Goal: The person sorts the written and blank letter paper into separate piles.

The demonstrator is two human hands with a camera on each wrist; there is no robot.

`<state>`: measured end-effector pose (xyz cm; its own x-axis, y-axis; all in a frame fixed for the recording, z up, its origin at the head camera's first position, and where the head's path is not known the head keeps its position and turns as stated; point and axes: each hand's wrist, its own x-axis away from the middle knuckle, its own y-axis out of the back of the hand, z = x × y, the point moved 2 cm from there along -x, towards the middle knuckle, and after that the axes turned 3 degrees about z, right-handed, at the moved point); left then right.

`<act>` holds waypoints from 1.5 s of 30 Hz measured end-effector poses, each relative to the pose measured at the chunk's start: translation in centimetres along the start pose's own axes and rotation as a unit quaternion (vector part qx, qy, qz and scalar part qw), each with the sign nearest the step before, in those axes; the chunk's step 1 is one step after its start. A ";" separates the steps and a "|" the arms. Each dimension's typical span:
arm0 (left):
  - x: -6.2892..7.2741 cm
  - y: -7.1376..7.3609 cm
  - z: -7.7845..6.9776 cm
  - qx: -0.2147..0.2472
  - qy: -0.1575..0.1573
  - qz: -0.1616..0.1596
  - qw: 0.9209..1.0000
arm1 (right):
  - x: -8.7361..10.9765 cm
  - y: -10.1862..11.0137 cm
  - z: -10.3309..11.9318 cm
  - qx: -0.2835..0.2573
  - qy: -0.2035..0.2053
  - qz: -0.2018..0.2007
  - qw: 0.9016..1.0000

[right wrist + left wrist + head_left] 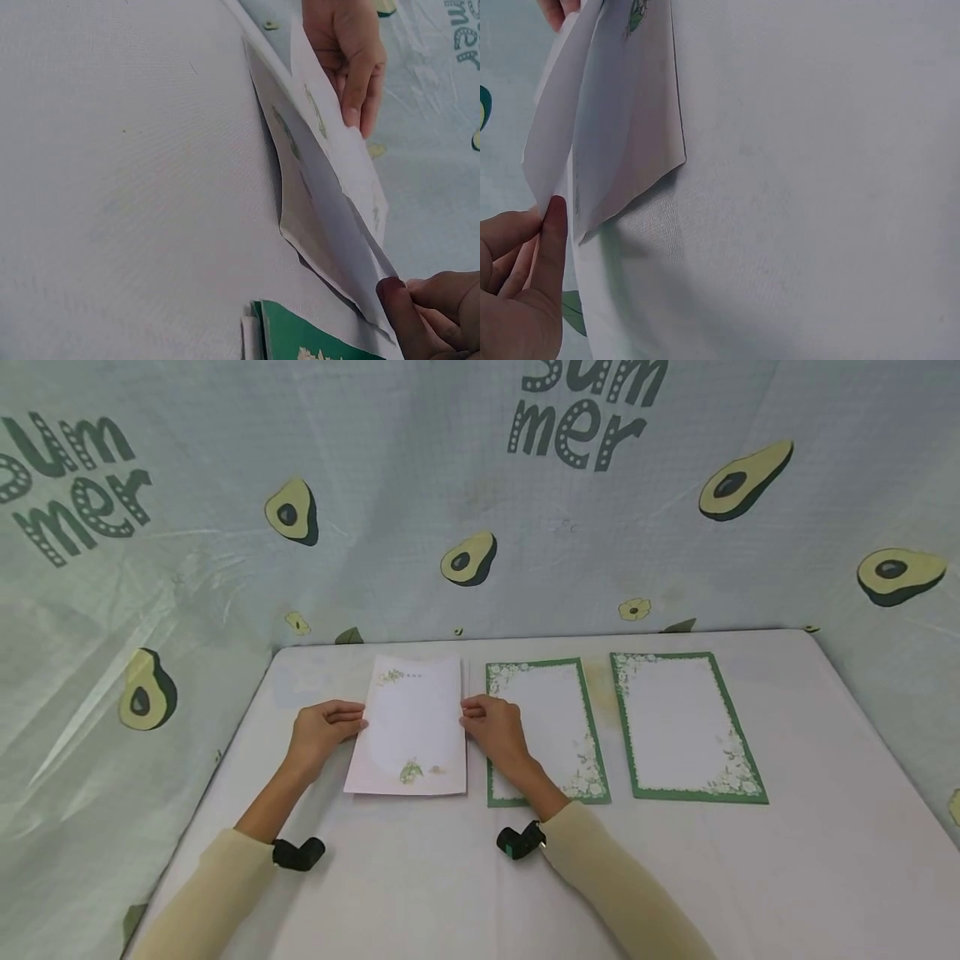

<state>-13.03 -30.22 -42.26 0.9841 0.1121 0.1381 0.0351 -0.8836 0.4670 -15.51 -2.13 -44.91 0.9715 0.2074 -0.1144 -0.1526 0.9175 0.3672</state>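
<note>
Between both hands a sheet of pale pink paper (pixel 412 727) with small green plant prints is raised over another printed sheet (pixel 649 127) that lies on the table. My left hand (pixel 322 731) pinches the raised sheet's left edge between thumb and fingers. At the opposite edge my right hand (pixel 497 731) pinches it the same way. In the right wrist view the raised sheet (pixel 352 165) stands apart from the lower sheet (pixel 274 120), with a gap between them. My right forearm crosses over a green-bordered floral sheet (pixel 543 718).
A second green-bordered sheet (pixel 682 727) lies farther right on the white-covered table (pixel 817 827). In the right wrist view, a green corner (pixel 300 334) sits close by the right hand. Behind the table hangs a cloth printed with avocados (pixel 468 560). Each wrist wears a small black camera (pixel 298 854).
</note>
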 end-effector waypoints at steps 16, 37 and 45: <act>-0.3 -0.1 -0.5 -0.053 0.020 0.036 0.998 | -0.4 0.0 -0.3 -0.018 -0.024 -0.008 1.000; -0.4 -0.7 -0.9 -0.140 0.019 0.035 0.989 | 1.0 1.1 2.2 0.065 -0.046 0.070 0.994; 0.0 -1.6 -1.9 -0.165 -0.082 -0.029 0.982 | 2.0 5.4 0.5 0.038 -0.008 0.057 0.998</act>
<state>-13.44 -27.94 -41.39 0.9979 0.0581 -0.0271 0.0594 -0.6789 0.7319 -14.34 3.12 -42.71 0.9516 0.3028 -0.0531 -0.2489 0.8601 0.4453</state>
